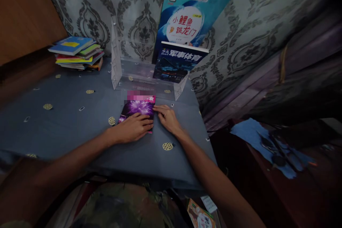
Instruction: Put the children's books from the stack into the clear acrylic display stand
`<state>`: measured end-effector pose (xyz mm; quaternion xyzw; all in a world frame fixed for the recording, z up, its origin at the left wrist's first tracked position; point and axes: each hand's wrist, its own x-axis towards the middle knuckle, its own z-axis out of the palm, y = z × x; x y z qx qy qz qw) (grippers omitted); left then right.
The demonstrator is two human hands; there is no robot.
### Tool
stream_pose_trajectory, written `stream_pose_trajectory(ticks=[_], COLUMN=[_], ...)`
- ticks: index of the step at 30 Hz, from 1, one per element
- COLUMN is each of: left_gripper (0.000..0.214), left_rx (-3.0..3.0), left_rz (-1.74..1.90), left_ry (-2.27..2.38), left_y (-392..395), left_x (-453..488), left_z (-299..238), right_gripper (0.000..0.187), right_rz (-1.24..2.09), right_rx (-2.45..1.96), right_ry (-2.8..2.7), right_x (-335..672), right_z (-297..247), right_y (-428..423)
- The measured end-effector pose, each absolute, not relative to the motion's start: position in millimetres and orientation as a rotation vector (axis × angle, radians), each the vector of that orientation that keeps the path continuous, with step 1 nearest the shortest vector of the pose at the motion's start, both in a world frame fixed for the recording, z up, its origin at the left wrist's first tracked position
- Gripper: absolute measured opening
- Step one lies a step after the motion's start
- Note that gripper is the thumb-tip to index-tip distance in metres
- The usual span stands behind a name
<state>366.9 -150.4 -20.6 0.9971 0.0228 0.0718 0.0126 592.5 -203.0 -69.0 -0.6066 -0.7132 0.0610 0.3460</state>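
Observation:
A purple book (140, 107) lies flat on the grey-blue cloth of the table (66, 114), just in front of a clear acrylic stand (125, 74). My left hand (133, 127) rests flat on the book's lower half, fingers stretched out. My right hand (167, 115) lies at the book's right edge, its fingers flat and touching that edge. A dark blue book (177, 62) stands in the right part of the stand. Behind it a large teal book (187, 17) leans on the wall.
A stack of several colourful books (77, 52) sits at the table's far left. Patterned wallpaper backs the table. To the right stands a dark surface with blue paper (256, 139) and scissors. A printed packet (200, 217) lies below the table's front edge.

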Motion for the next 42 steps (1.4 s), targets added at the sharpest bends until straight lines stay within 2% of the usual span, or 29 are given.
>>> stream_pose_trajectory(ticks=[10,20,29,42], left_gripper=[0.047,0.046,0.043,0.04], left_rx=[3.15,3.122,3.103,3.005], left_rz=[0.168,0.325,0.42,0.521], left_ry=[0.286,0.475,0.607,0.713], left_y=[-182.5,-208.2,-219.7,-217.8], left_x=[346.0,340.1,341.6,319.4], left_z=[-35.2,-45.9,-51.4,-52.9], right_gripper=[0.046,0.049,0.056,0.044], right_rz=[0.18,0.17,0.128,0.114], right_rx=[-1.54,-1.497,-1.53,-1.516], right_ry=[-1.89,-1.936,-1.998,-2.01], right_x=[569.1,544.5,541.0,544.7], right_z=[-61.8,-59.8,-58.8,-62.6], right_y=[-237.0,-287.2,-295.2,-296.6])
